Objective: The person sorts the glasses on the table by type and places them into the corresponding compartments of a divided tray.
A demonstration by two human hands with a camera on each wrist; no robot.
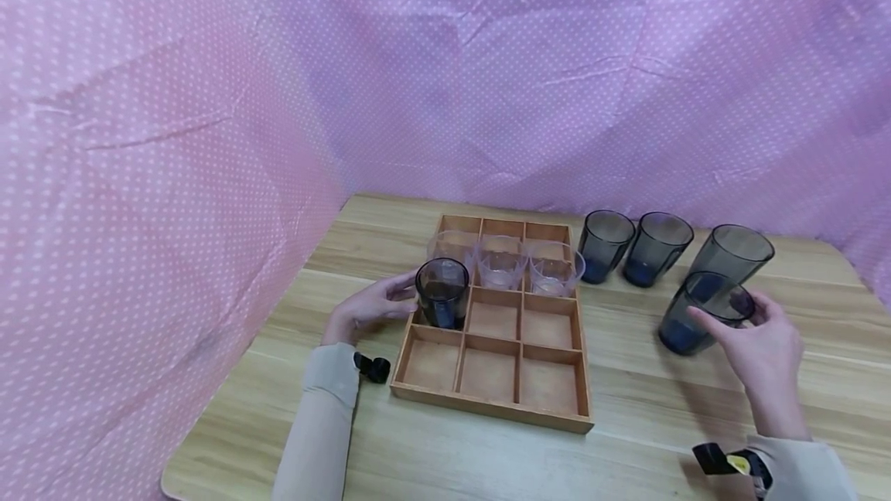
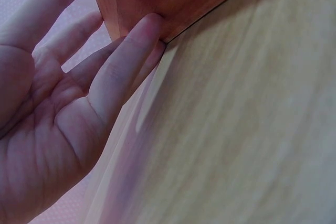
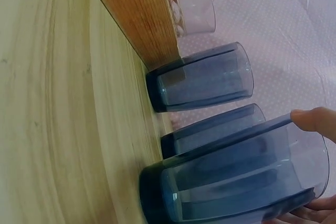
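Tumblers, dark: five, transparent smoky blue-grey, tall, flaring slightly to the mouth, with thick deep-blue bases.

Item one, the held tumbler: on the right side of the worktop, well apart from the tray. Mouth up, base down, its long axis roughly parallel to its neighbours' and near upright; whether the base touches the wood cannot be told. The right hand pinches it near the rim, thumb on one side, fingers on the other.

Item two, the boxed tumbler: mouth up, in the left compartment of the tray's middle row.

Items three to five, the loose tumblers: mouths up; two side by side near the tray's right edge, the third just behind the held one (partly overlapped by it in the head view).

Clear tumblers: three, shorter, one per compartment across the back row.

Tray: one, brown wood, nine compartments, three by three.

Left hand: one, fingers extended and somewhat spread, fingertips against the tray's left side, beside the boxed tumbler.

Cloth: pink, white-dotted, hanging behind and at left.
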